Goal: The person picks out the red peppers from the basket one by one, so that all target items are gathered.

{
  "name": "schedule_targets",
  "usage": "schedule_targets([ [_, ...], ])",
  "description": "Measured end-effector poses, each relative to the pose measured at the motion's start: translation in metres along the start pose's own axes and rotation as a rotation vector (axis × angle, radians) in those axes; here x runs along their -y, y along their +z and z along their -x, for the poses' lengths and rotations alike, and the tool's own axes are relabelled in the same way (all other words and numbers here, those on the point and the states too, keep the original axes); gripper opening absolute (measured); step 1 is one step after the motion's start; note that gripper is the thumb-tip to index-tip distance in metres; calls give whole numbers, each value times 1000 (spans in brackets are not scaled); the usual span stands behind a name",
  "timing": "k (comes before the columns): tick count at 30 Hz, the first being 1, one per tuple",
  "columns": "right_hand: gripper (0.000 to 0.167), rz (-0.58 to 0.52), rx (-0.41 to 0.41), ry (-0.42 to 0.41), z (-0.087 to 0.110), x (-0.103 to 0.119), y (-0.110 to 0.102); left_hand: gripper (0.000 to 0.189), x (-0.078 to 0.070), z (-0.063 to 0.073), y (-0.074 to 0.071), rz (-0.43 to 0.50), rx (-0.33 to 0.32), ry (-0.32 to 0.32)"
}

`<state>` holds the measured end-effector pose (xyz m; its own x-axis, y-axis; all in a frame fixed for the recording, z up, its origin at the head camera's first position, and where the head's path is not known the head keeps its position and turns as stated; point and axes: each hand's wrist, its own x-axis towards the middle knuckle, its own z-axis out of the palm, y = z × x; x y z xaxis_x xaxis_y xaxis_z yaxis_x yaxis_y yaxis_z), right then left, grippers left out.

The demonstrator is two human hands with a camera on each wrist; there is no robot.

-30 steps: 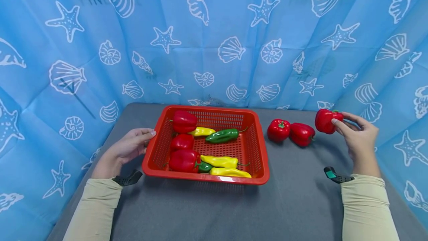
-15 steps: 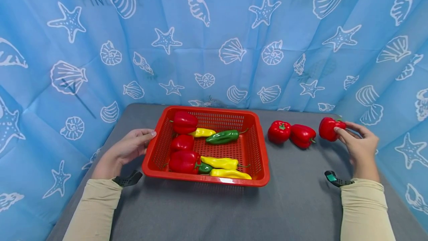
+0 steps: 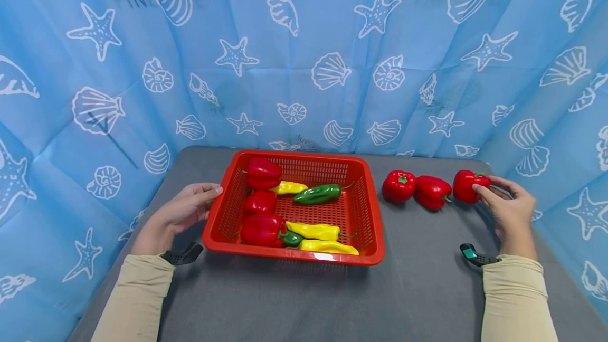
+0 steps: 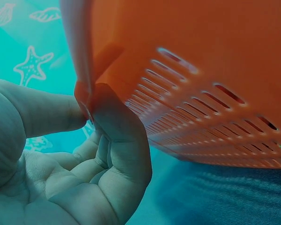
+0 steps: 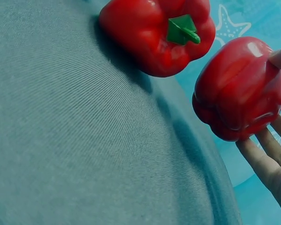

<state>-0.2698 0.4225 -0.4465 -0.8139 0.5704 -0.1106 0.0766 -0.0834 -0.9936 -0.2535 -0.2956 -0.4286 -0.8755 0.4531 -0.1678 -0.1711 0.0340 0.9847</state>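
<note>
My left hand (image 3: 192, 206) pinches the left rim of a red perforated basket (image 3: 375, 215); the left wrist view has thumb and curled forefinger on that rim (image 4: 86, 101). The basket looks tilted, its near side off the table. Inside are red bell peppers (image 3: 263, 174) along the left, yellow peppers (image 3: 313, 230) and green peppers (image 3: 317, 194). At the right, my right hand (image 3: 512, 207) holds a red bell pepper (image 3: 467, 186) between thumb and fingers, also seen in the right wrist view as a glossy pepper (image 5: 239, 89). Whether it touches the table is unclear.
Two more red bell peppers, one upright (image 3: 398, 187) and one on its side (image 3: 433, 192), sit between the basket and my right hand. A grey cloth covers the table (image 3: 294, 305). Behind it hangs a blue curtain (image 3: 304, 41) with white shell prints.
My right hand has lowered the red bell pepper toward the table, beside the other two. The left hand and the basket have stayed in place.
</note>
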Motion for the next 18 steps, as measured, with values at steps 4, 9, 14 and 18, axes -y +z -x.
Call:
schedule_targets([
  [4,60,12,14,-11,0,-3,0,26,0,0,1,-1,-18,-6],
  [9,60,38,30,-12,-1,-8,0,27,1,0,1,-9,-32,-20],
  [14,56,54,39,-26,-1,-12,1,28,2,-1,0,-14,-29,-20],
  [18,55,62,48,-32,-3,-12,2,27,2,0,-1,-12,-27,-10],
])
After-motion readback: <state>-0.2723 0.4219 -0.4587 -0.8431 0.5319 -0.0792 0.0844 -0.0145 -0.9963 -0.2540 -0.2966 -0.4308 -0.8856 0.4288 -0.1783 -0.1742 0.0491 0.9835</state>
